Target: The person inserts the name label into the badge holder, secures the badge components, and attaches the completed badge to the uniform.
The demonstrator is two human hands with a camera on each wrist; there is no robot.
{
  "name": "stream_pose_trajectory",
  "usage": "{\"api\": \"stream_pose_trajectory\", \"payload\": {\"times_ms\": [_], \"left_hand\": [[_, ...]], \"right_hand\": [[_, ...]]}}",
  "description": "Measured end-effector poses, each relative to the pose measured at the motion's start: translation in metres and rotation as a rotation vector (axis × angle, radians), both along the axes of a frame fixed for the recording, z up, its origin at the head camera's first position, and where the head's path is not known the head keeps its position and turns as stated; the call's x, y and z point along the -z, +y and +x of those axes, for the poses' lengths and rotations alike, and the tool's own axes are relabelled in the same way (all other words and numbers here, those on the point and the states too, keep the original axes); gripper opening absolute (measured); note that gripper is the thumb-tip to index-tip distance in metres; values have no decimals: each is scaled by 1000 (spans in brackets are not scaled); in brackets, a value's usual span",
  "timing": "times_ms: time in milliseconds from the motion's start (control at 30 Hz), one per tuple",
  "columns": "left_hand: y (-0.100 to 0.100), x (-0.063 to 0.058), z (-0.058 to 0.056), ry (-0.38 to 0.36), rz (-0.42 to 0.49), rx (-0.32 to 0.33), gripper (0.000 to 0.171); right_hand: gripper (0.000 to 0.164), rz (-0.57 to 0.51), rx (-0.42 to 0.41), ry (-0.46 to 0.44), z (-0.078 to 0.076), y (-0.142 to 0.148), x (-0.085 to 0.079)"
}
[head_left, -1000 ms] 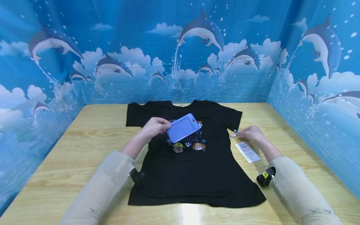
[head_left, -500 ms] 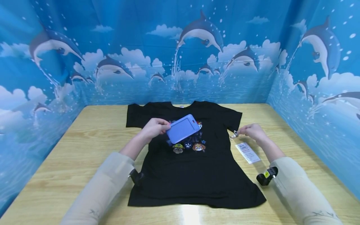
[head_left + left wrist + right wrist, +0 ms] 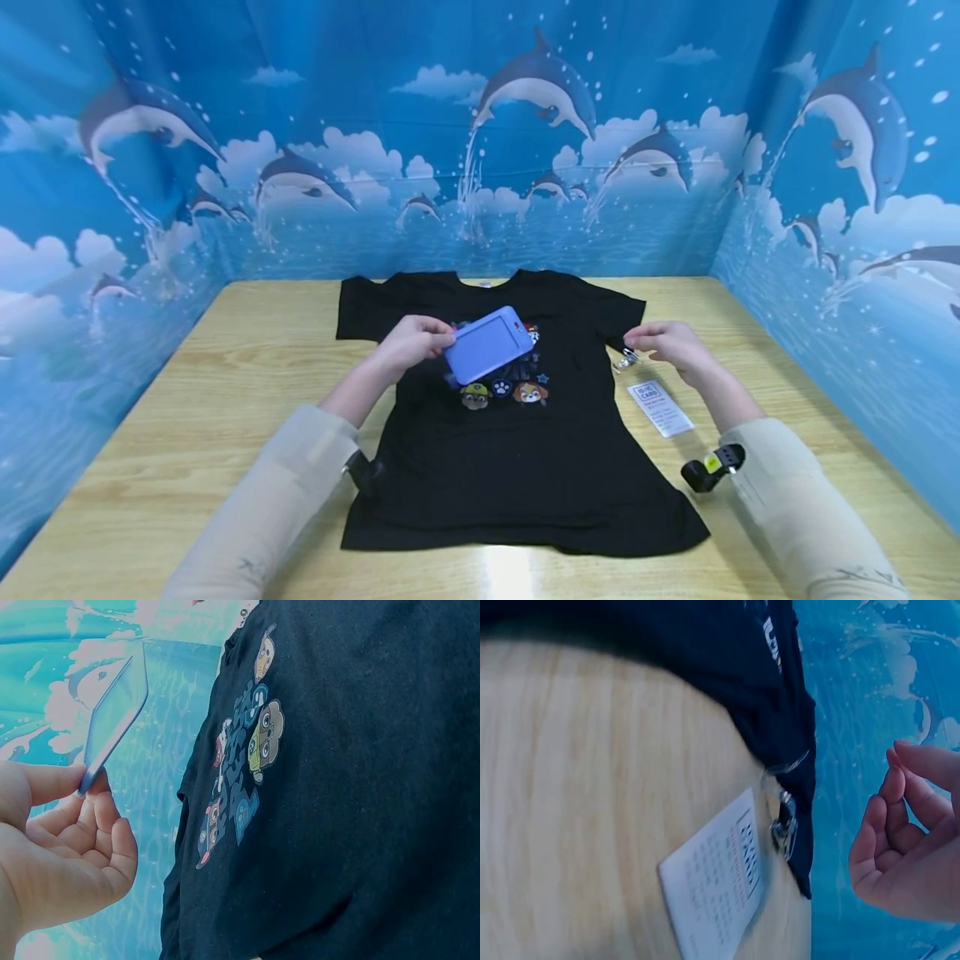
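My left hand (image 3: 414, 340) pinches a blue-purple card holder (image 3: 489, 343) by one end, between thumb and fingers. The holder is held above a black T-shirt (image 3: 525, 467), which lies spread out with cartoon dogs printed on its chest; the left wrist view shows the holder (image 3: 116, 712) nearly edge-on. My right hand (image 3: 670, 350) hovers beside the shirt's right sleeve, its fingers loosely curled with nothing between them. Just below its fingertips a small shiny metal clip (image 3: 626, 361) lies by the sleeve. A white printed card (image 3: 662, 409) rests near it on the table.
The wooden table (image 3: 247, 400) carries all of these things. Blue curtains (image 3: 360, 225) with dolphins hang behind it and at both sides. A black camera strap (image 3: 712, 468) sits on my right wrist, and another (image 3: 362, 471) on the left.
My right hand has let go of the metal clip and risen slightly up and away from it. The clip stays by the sleeve. The left hand and the card holder have hardly moved.
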State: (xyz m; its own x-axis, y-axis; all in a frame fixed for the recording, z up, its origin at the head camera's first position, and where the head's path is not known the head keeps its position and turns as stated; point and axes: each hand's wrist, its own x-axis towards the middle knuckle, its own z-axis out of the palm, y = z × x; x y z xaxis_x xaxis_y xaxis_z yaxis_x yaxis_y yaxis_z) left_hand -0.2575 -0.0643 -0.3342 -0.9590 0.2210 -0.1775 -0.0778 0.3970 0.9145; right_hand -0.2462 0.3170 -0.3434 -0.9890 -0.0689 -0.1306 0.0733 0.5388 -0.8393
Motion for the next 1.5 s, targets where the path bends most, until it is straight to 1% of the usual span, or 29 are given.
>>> {"api": "stream_pose_trajectory", "payload": {"times_ms": [300, 367, 600, 967, 1100, 1200, 1500], "left_hand": [[0, 1, 0, 22, -17, 23, 21], [0, 1, 0, 22, -19, 25, 22], [1, 0, 0, 22, -32, 27, 23], [3, -1, -1, 24, -24, 28, 24], [3, -2, 0, 30, -30, 26, 24], [3, -2, 0, 32, -32, 28, 24], [4, -2, 0, 17, -25, 30, 24]], "right_hand": [[47, -61, -51, -18, 0, -17, -12], [46, -75, -60, -18, 0, -21, -14], [42, -189, -90, 6, 1, -35, -20], [40, -288, -121, -6, -3, -62, -25], [42, -284, -145, 4, -4, -74, -26], [41, -262, -157, -5, -4, -84, -25], [39, -194, -199, -35, -8, -110, -13]]}}
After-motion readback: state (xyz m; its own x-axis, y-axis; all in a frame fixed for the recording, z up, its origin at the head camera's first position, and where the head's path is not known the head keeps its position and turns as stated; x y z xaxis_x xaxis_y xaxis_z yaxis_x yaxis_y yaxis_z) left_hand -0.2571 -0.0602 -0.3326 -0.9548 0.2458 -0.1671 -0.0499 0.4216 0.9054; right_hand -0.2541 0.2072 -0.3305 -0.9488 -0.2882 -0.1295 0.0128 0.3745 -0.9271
